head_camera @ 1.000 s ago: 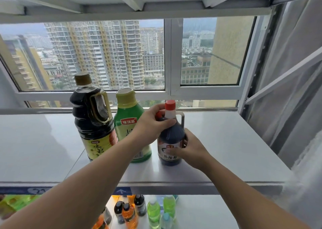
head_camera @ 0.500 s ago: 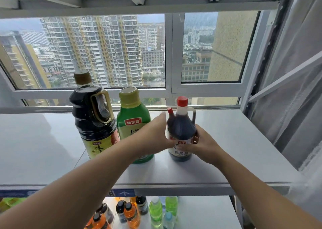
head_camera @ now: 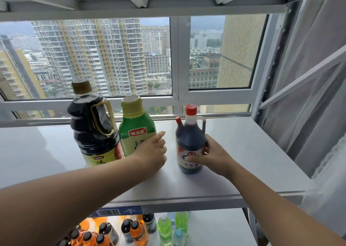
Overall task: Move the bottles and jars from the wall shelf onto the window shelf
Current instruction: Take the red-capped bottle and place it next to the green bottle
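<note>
Left hand point(head_camera: 153, 152) comes off the red-capped bottle point(head_camera: 189, 133), fingers now loose; right hand point(head_camera: 211, 157) grips its lower body on the window shelf point(head_camera: 243, 152). I judge placement nearly done.

The left hand point(head_camera: 152, 155) and forearm cover the lower label of the green plastic bottle point(head_camera: 137, 131) and a corner of the label on the large dark handled jug point(head_camera: 89, 133). Fingers of the right hand point(head_camera: 213, 157) hide part of the white label on the small dark red-capped bottle point(head_camera: 189, 139). Below the grey metal shelf point(head_camera: 243, 152), small orange and green bottles point(head_camera: 138, 232) are cut off by the bottom edge.
</note>
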{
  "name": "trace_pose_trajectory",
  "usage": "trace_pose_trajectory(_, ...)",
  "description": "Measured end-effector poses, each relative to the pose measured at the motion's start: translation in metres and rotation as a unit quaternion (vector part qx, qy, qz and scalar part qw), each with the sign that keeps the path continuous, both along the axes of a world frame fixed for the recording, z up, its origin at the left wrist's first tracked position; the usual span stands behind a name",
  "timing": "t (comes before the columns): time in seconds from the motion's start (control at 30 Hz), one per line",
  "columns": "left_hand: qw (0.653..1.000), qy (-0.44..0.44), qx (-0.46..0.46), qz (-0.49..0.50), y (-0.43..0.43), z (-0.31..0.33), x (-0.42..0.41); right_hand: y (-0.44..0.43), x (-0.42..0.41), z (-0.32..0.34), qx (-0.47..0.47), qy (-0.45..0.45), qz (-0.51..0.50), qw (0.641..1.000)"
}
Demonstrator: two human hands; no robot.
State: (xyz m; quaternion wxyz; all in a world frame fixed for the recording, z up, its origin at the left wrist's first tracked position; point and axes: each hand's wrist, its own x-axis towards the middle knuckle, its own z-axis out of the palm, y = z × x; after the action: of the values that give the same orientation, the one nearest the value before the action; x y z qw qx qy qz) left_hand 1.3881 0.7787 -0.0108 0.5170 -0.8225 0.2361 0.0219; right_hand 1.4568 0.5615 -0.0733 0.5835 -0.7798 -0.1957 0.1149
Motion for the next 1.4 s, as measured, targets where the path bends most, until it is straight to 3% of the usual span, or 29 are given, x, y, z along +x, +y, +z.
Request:
trace_pose_trajectory(0.23,0.999,0.003,-0.001,-0.032,0.014,-0.001,-0.01,0.013,-0.005,0.0,-0.005,-0.003,0.006,1.0)
trace_pose_trajectory(0.47,0.974,-0.011,-0.178,-0.142,0.032,-0.008,-0.039,0.029,-0.007,-0.003,-0.019,-0.011,0.019,1.0)
trace_pose_trajectory(0.77,0.95,0.037,-0.295,-0.092,0.04,-0.031,-0.074,0.043,-0.015,-0.001,-0.024,0.012,0.033,0.999)
trace_pose_trajectory(0.87,0.926,0.029,-0.371,-0.053,0.037,-0.037,-0.083,0.045,-0.023,0.002,-0.04,0.008,0.028,0.999)
trace_pose_trajectory(0.97,0.864,0.048,-0.5,0.048,0.029,-0.035,-0.095,0.043,-0.038,0.009,-0.083,-0.011,0.009,0.996)
trace_pose_trajectory(1.1,0.812,0.051,-0.572,0.107,0.024,-0.032,-0.108,0.026,-0.073,0.019,-0.19,-0.096,-0.064,0.975)
trace_pose_trajectory(1.2,0.809,0.059,-0.573,0.115,0.022,-0.033,-0.12,0.01,-0.105,0.021,-0.278,-0.172,-0.107,0.939)
trace_pose_trajectory(1.4,0.792,0.078,-0.602,0.071,0.01,-0.04,-0.157,-0.019,-0.187,0.017,-0.328,-0.217,-0.13,0.91)
